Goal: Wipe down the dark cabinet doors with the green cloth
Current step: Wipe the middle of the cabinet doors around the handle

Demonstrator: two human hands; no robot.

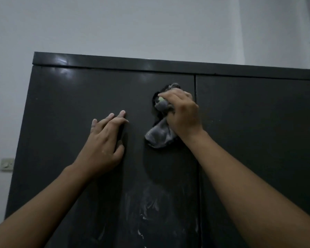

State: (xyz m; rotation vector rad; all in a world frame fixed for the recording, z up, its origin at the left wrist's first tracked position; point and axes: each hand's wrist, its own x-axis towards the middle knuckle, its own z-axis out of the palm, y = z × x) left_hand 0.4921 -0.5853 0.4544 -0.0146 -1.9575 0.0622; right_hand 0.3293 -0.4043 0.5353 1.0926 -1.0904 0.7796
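As its fingers curl round a bunched cloth (159, 136), a person's right hand (182, 113) presses the wad against the upper part of the left cabinet door (70, 104), just beside the seam with the right door (258, 122). The cloth reads grey in the dim light, with one pale green patch showing near the fingertips; a loose tail hangs below the palm. The left hand (106, 140) lies flat on the same door, off to the left, fingers straight and slightly spread, holding nothing. Whitish smears (147, 208) mark the lower part of that door, below the cloth. Above the doors runs the cabinet's glossy top edge (115, 59), then a pale wall (115, 24); two wall switches (6, 164) sit at far left.

The cloth looks soft, light and limp, likely to fold and shift inside the grip, so a firm hold round its bunched middle, with the tail gathered in, would probably serve best. The doors appear hard and smooth and should take steady pressure; the smeared lower area seems yet to be wiped.
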